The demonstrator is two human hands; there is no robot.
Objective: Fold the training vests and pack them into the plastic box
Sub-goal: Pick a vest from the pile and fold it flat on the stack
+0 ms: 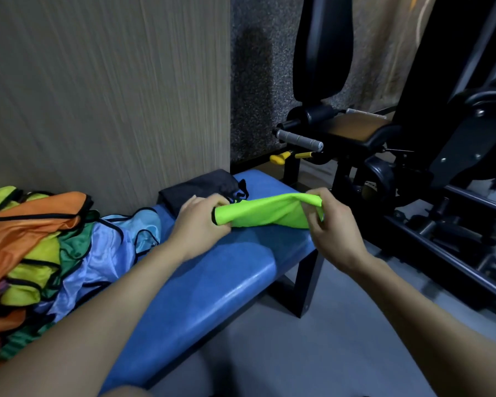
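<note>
A bright green training vest [265, 210], folded into a narrow band, stretches between my two hands just above the far end of the blue padded bench [218, 279]. My left hand [202, 217] grips its left end, where black trim shows. My right hand [325, 222] pinches its right end with thumb and fingers. A loose pile of vests [40, 247] in orange, yellow, dark green and pale blue lies on the bench at the left. No plastic box is in view.
A dark folded cloth [201, 187] lies at the bench's far end against the wood-look wall [106, 90]. A black gym machine [413, 144] with a padded seat and roller stands to the right. Grey floor [312, 353] lies below the bench.
</note>
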